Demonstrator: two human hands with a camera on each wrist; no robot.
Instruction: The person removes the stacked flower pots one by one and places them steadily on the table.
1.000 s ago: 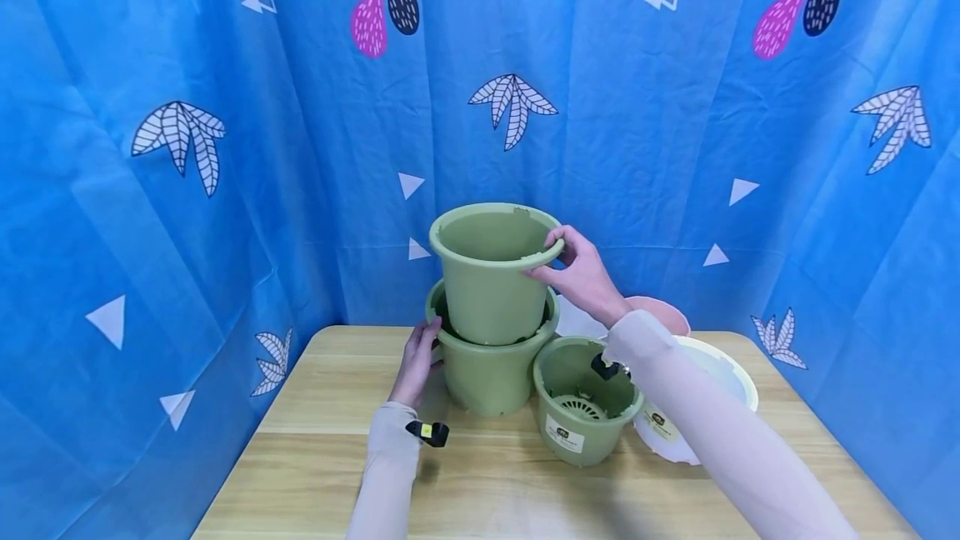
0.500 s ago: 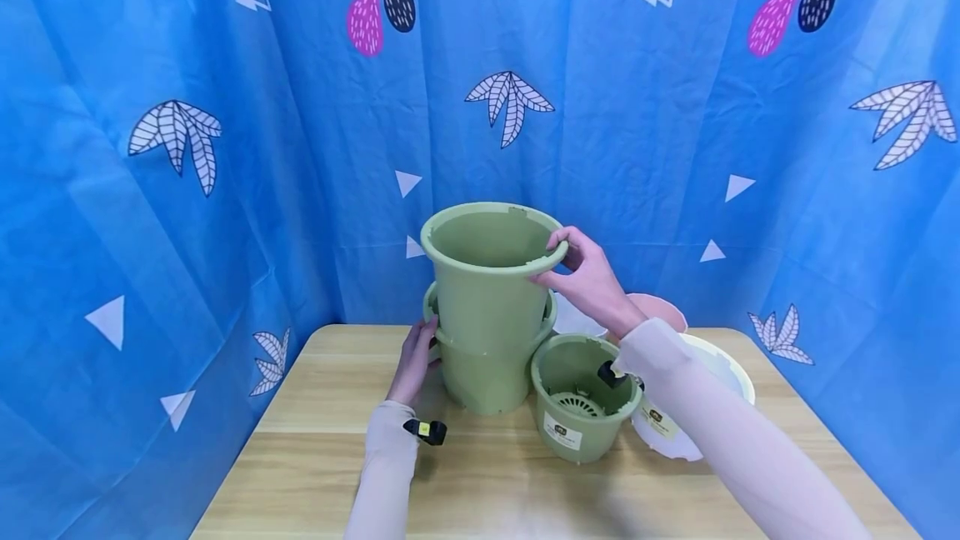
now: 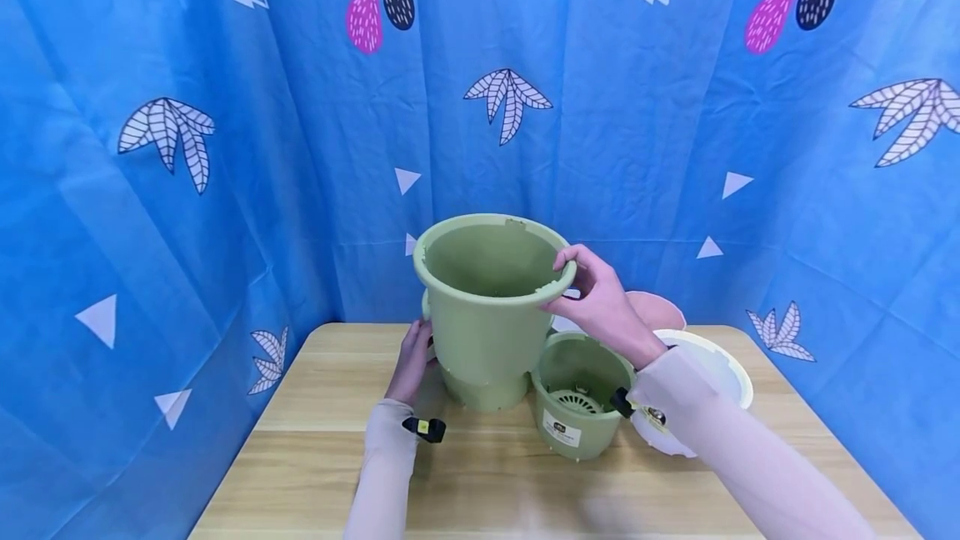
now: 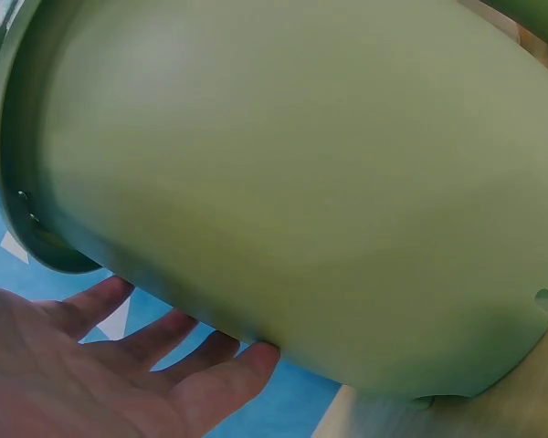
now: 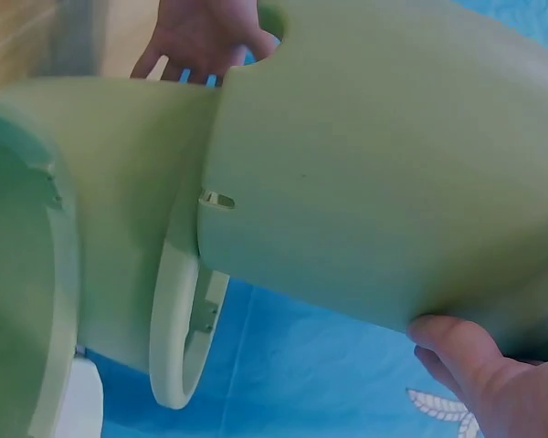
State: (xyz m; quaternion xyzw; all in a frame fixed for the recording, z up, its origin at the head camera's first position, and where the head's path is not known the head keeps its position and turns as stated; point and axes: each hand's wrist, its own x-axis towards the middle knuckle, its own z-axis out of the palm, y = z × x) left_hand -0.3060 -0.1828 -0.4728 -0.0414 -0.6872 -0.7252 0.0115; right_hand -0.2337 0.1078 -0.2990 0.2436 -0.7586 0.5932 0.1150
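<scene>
My right hand (image 3: 600,302) pinches the right rim of a large green plastic flowerpot (image 3: 487,336), thumb outside and fingers over the edge. This pot is upright in the head view and hides most of a second green pot (image 3: 487,394) on the table behind it. In the right wrist view, the held pot's bottom edge overlaps the rim (image 5: 173,338) of the second pot. At the second pot's left side is my left hand (image 3: 408,363). The left wrist view shows its fingertips (image 4: 260,356) spread along a green pot wall.
A smaller green pot (image 3: 577,436) with a slotted bottom and a white label stands just right. Further right is a white pot (image 3: 738,373), partly behind my right sleeve. A pink pot (image 3: 656,309) is behind it. Blue curtain (image 3: 487,165) encloses the wooden table (image 3: 322,448).
The upper pot has come up out of the lower one and toward me, carried by my right hand. My left hand has stayed beside the lower pot.
</scene>
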